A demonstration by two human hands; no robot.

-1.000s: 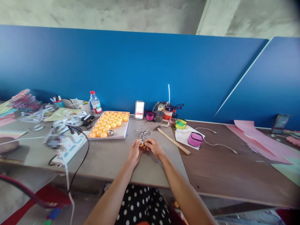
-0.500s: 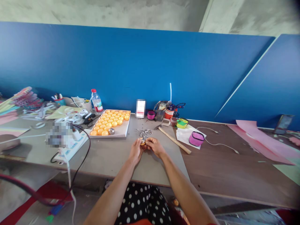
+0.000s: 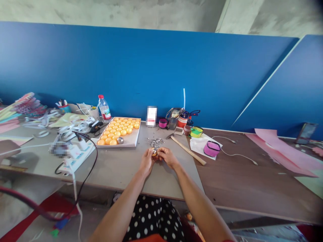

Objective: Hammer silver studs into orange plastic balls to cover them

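Note:
My left hand (image 3: 146, 161) is closed on a small orange ball (image 3: 154, 154) that carries shiny silver pieces on its top. Against the ball's right side my right hand (image 3: 167, 158) is pinched; whatever sits between its fingertips is too small to make out. Just beyond both hands lies a loose heap of small silver pieces (image 3: 156, 143) on the grey board. To the left, a shallow white tray (image 3: 136, 141) holds rows of orange balls (image 3: 117, 129). One silver-covered ball (image 3: 120, 140) rests at the tray's near side.
A hammer (image 3: 188, 149) lies right of the heap. Beyond it are a pink-purple pouch (image 3: 211, 149) on white paper, a yellow-green pouch (image 3: 196, 131) and a red container (image 3: 182, 121). A bottle (image 3: 104, 108), a power strip (image 3: 84, 155) and cables crowd the left.
Both hands stay almost in place around the ball, with only slight finger movement. The camera view has shifted very little, and objects on the table lie as before.

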